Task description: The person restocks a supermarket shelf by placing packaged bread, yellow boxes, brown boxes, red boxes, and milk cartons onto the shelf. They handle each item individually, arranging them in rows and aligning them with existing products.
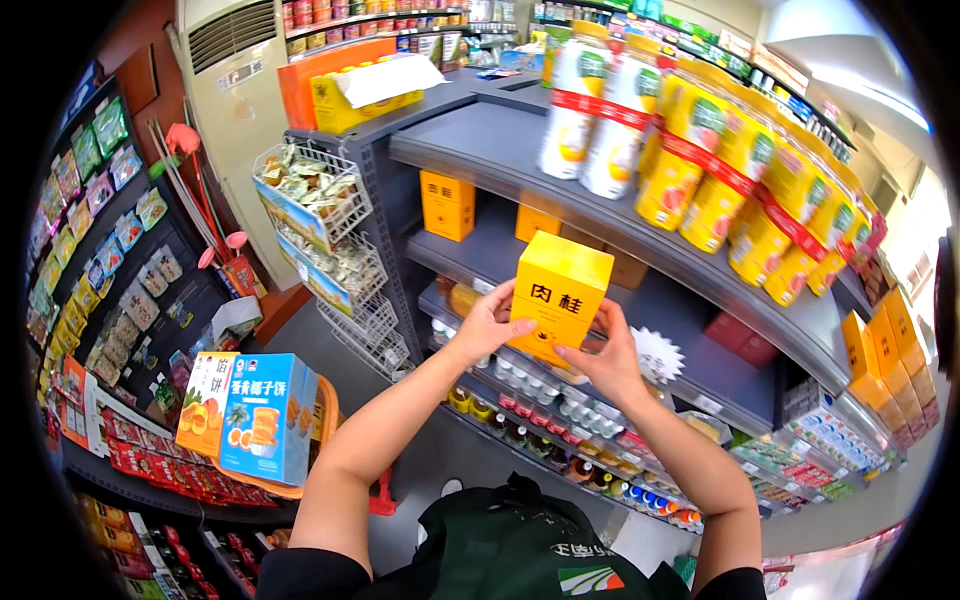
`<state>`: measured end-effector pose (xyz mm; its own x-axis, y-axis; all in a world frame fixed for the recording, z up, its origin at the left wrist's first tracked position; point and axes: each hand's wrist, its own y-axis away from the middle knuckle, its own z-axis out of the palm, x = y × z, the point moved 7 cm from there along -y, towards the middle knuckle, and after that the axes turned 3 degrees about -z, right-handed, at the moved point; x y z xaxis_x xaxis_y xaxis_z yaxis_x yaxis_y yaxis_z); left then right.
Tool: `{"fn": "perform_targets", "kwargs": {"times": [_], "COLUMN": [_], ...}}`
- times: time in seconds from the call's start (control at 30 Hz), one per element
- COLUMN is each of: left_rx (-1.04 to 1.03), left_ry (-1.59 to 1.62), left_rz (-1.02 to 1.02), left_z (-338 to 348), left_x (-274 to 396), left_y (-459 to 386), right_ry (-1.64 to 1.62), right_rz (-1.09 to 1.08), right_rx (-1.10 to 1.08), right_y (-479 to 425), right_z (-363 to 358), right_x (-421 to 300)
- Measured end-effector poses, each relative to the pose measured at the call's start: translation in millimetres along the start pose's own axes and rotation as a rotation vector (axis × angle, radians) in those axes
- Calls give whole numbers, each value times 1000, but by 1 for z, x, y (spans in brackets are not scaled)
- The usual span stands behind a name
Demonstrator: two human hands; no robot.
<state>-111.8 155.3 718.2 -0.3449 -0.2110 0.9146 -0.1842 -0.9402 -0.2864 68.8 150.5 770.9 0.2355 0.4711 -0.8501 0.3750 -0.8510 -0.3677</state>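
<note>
Between my two hands is a yellow cardboard box [564, 281] with dark printing, held upright in front of the shelf unit. My left hand [486, 327] grips its left side, thumb across the front. On the lower right corner, my right hand [609, 354] has its thumb on the front face and fingers around the side. Just behind, a similar yellow box [448, 205] stands at the left end of the second shelf [491, 244]. Another yellow box [537, 219] sits farther along it, partly hidden by the held box and the shelf edge above.
Banded drink bottles [697, 150] line the top shelf [472, 139]. Wire baskets [319, 195] of small packets hang on the unit's end. At my left, an orange basket [328, 401] carries a blue biscuit box [266, 420] and an orange-white box [204, 405]. Bottles fill the lower shelves.
</note>
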Motion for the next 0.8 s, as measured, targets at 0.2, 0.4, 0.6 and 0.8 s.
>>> {"fn": "perform_targets", "kwargs": {"times": [0.2,0.4,0.6,0.8], "left_rx": [195,404,446,510], "left_ry": [-128,-285,-42,28], "left_rz": [139,58,-30,-55], "left_z": [-135,-233,-275,-305], "left_x": [32,41,33,17], "left_y": [-17,-46,-74,-96], "right_ry": [-84,1,124,197], "right_rz": [-100,-193,-88,-109], "right_rx": [76,201,158,214], "right_y": [-104,-182,-214,-224], "right_z": [126,191,213,221], "right_x": [15,30,56,81]}}
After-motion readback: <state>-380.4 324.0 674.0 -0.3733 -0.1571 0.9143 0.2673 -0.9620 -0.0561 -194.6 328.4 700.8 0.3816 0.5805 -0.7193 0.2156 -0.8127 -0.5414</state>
